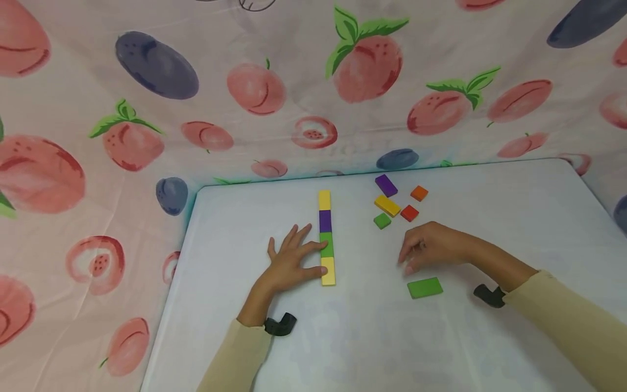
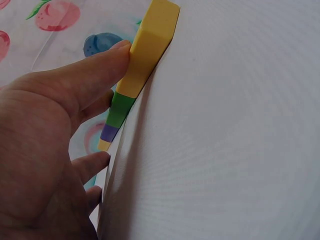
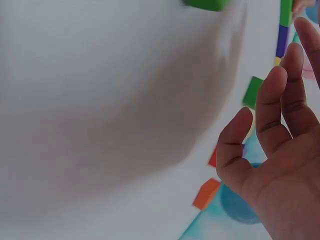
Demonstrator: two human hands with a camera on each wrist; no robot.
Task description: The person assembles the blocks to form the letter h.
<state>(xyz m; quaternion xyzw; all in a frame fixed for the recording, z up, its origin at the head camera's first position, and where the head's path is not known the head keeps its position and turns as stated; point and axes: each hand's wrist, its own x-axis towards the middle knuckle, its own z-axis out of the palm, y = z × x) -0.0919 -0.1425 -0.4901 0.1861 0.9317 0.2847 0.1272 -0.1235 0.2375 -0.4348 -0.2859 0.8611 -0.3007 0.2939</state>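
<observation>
A straight row of blocks runs away from me: a near yellow block (image 1: 329, 277), a green block (image 1: 327, 237), a purple block (image 1: 325, 221) and a far yellow block (image 1: 325, 200). My left hand (image 1: 286, 268) lies along the row's left side. Its thumb touches the near yellow block, the index finger touches the green one, and the other fingers spread out on the table side. Loosely bent fingers on my right hand (image 1: 437, 244) hold nothing. Just below it, apart from the fingers, lies a flat green block (image 1: 425, 288).
Behind the right hand lie loose blocks: purple (image 1: 386, 185), yellow (image 1: 387, 206), orange (image 1: 419, 193), red (image 1: 409, 213) and small green (image 1: 382, 220). All rest on a white table (image 1: 245, 218). A fruit-patterned cloth (image 1: 274, 32) rises behind and to the left.
</observation>
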